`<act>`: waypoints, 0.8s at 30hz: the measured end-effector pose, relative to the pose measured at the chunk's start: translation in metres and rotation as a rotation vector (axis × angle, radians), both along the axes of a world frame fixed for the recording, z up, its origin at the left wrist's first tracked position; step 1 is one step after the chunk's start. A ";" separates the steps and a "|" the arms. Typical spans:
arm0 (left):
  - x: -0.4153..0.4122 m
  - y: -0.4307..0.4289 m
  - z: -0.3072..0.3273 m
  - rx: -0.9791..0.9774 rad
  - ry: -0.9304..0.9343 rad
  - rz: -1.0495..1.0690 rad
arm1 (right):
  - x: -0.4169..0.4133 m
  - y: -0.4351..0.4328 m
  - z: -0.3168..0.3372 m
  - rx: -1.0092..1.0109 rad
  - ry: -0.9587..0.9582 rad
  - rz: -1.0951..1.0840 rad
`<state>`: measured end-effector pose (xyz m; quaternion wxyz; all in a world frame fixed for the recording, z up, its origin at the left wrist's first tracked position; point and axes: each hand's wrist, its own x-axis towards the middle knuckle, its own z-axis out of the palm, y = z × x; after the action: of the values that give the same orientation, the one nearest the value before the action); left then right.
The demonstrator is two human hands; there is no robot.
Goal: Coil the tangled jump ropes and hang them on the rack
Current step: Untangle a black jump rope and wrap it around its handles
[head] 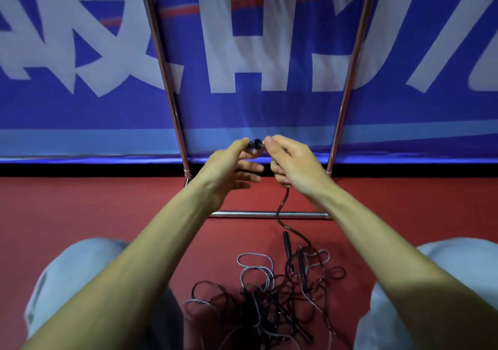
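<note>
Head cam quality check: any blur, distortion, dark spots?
Head view: wide-angle warp splays the rack poles; left hand fingers smear with motion blur; right hand, gripping a rope, sharper; rope pile sits dim and soft near the bottom edge.

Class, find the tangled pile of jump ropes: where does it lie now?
In the head view the tangled pile lies low and centre on the red floor, between the person's knees, nearer the camera than the rack's bottom bar.

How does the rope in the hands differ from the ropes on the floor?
The held rope hangs as one strand from the right hand; the floor ropes lie tangled. The held rope is dark; the floor ropes mix dark and grey. Both are thin cords.
</note>
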<state>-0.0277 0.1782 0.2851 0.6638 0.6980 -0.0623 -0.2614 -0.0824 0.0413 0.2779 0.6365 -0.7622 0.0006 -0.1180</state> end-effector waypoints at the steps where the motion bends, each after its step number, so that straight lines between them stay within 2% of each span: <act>1: 0.002 0.002 0.005 0.048 -0.062 0.005 | 0.000 0.000 0.003 -0.032 -0.025 0.014; 4: 0.003 0.007 0.008 0.172 -0.286 0.086 | -0.009 -0.008 0.009 -0.274 -0.097 -0.032; 6: -0.002 0.011 0.001 0.265 -0.496 0.061 | -0.015 -0.011 0.014 -0.375 -0.124 -0.076; 10: -0.012 0.010 -0.007 0.312 -0.810 -0.172 | -0.031 -0.015 0.026 -0.468 -0.134 -0.060; 14: -0.012 0.007 -0.007 0.351 -0.981 -0.094 | -0.042 -0.022 0.038 -0.523 -0.157 -0.037; 16: -0.011 0.007 -0.006 0.357 -0.968 -0.122 | -0.040 -0.032 0.039 -0.485 -0.154 -0.071; 19: -0.019 0.003 -0.003 0.233 -0.809 -0.158 | -0.041 -0.048 0.037 -0.445 -0.080 -0.100; 24: -0.023 -0.005 0.005 -0.076 -0.413 -0.019 | -0.042 -0.055 0.026 -0.743 0.113 -0.052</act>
<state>-0.0509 0.1735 0.2898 0.6603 0.7105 -0.2137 -0.1163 -0.1248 -0.0141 0.3036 0.3121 -0.9463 0.0120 -0.0839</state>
